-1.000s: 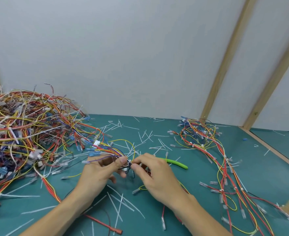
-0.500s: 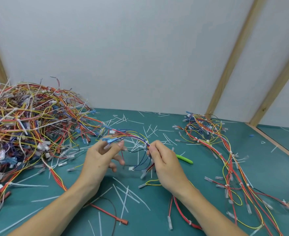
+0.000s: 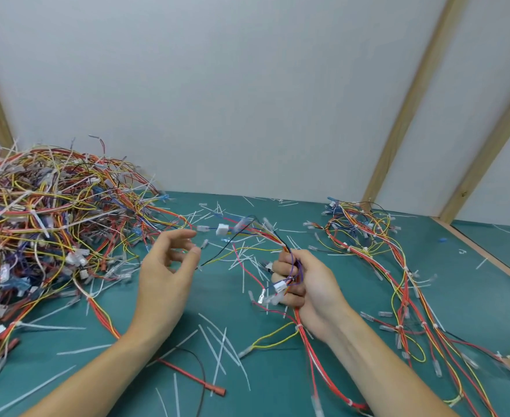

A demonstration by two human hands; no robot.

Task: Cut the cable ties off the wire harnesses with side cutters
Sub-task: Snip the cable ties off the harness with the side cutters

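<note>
Wire harness (image 3: 289,267) sits bunched in the right hand (image 3: 307,284), whose fingers are curled tight round its coloured wires near the middle of the green mat (image 3: 277,383); loose ends with a white connector (image 3: 223,229) fan up and to the left from the fist, while red wires trail from under the palm toward the near edge; small white plugs poke out of the fist on its left side; the left hand (image 3: 165,266) hovers just left of the harness, fingers loosely bent and spread, holding nothing, with thumb and forefinger apart and near a thin black wire (image 3: 223,251), though contact cannot be made out; a big tangled pile of harnesses (image 3: 46,221) fills the far left of the mat, red, yellow, blue and white strands heaped together; a second, flatter spread of harnesses (image 3: 398,272) lies on the right, running from the far wall toward the near right corner, some of its bundles banded with white ties; cut cable ties (image 3: 217,347) lie scattered as pale strips across the mat, thickest between the two forearms and beyond the hands; side cutters cannot be found among the clutter; pale wall panels with slanted wooden battens (image 3: 404,115) stand behind
</note>
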